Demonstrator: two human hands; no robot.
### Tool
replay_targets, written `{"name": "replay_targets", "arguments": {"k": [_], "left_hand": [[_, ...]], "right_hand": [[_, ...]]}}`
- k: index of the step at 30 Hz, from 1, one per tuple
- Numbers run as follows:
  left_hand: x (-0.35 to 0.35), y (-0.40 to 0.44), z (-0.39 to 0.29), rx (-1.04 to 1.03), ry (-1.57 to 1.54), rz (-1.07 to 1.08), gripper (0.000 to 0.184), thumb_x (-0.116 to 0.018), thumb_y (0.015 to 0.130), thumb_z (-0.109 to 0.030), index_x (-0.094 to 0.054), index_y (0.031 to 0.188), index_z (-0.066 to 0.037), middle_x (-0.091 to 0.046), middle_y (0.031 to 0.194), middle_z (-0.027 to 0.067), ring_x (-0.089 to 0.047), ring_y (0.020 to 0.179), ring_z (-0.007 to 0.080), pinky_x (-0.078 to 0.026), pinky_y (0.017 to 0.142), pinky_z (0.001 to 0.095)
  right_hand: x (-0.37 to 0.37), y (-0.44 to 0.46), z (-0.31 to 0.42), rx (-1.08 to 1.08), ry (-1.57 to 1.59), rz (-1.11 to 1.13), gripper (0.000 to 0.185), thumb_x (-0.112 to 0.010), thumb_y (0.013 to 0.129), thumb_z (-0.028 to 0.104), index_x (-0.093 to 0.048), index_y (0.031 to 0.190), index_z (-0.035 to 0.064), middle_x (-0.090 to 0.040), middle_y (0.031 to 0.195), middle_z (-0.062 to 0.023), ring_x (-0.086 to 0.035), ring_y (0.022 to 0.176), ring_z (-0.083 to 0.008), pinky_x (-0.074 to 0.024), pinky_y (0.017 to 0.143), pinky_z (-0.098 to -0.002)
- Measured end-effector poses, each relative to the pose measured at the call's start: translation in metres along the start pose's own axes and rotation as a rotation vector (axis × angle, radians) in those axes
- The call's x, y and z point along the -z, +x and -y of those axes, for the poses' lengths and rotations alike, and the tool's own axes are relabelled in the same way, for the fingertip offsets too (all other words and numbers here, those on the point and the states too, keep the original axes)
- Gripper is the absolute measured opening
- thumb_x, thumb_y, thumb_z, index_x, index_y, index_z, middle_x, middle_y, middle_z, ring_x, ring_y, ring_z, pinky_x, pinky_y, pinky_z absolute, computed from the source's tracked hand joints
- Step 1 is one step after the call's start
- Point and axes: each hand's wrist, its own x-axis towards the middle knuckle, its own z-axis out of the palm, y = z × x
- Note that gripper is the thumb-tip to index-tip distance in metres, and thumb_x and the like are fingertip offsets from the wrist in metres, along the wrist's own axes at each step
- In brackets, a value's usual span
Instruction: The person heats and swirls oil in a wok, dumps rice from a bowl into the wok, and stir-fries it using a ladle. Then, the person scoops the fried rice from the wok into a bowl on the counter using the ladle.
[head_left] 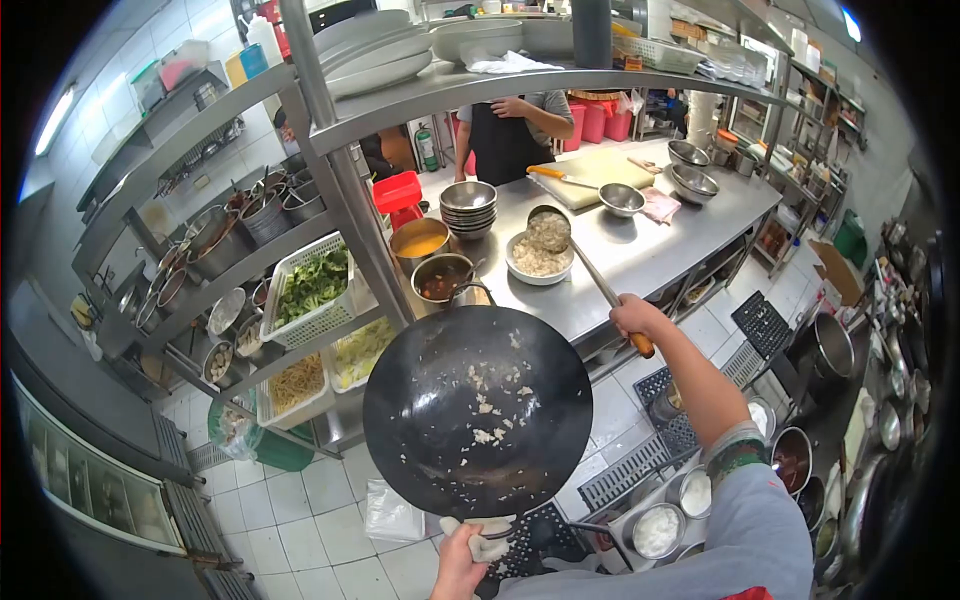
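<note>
A black wok (430, 390) with scattered grains of rice hangs in front of me, its inside facing up. My left hand (460, 562) is closed on its handle through a pale cloth (482, 545). My right hand (636, 318) grips the wooden handle of a long ladle (592, 272). Fried rice fills the ladle's bowl, which is tilted over a white bowl (540, 279) on the steel counter. Rice is heaped in that bowl too. Left of it stand a pot of dark sauce (436, 283), a pot of orange liquid (418, 241) and stacked metal bowls (468, 207).
A steel shelf post (365, 240) rises at the left, beside a basket of greens (300, 335). A cutting board (600, 170) with a knife (560, 175) lies farther back. Across the counter stands a person in a dark apron (500, 140). Pots and containers line the right side.
</note>
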Motion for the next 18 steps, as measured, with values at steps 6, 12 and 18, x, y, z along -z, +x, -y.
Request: {"name": "replay_targets", "arguments": {"k": [6,12,18], "left_hand": [[0.003,-0.001,0.004,0.006,0.017,0.035,0.031,-0.053,0.084,-0.010,-0.057,0.109,0.008,-0.065,0.108,0.0228,-0.065,0.102,0.0366,-0.052,0.092,0.0516],[0.005,-0.004,0.002,0.025,0.001,0.013,0.035,-0.053,0.084,-0.011,-0.056,0.110,0.012,-0.064,0.110,0.0256,-0.066,0.102,0.0394,-0.052,0.093,0.0529],[0.006,-0.002,0.003,0.014,0.016,0.002,0.039,-0.052,0.084,-0.012,-0.054,0.112,0.015,-0.063,0.111,0.0283,-0.065,0.103,0.0420,-0.052,0.093,0.0541]], "right_hand": [[-0.026,0.011,-0.023,0.208,-0.366,-0.233,0.026,-0.056,0.082,0.015,-0.053,0.096,-0.0069,-0.064,0.080,-0.0280,-0.066,0.072,-0.0398,-0.0523,0.067,-0.0458],[-0.035,0.002,-0.029,0.172,-0.426,-0.296,0.032,-0.054,0.083,0.013,-0.052,0.108,-0.0063,-0.063,0.097,-0.0371,-0.062,0.097,-0.0503,-0.0489,0.088,-0.0524],[-0.043,-0.017,-0.032,0.198,-0.396,-0.397,0.029,-0.056,0.082,0.013,-0.050,0.107,-0.0025,-0.064,0.096,-0.0351,-0.062,0.095,-0.0503,-0.0484,0.085,-0.0541]]}}
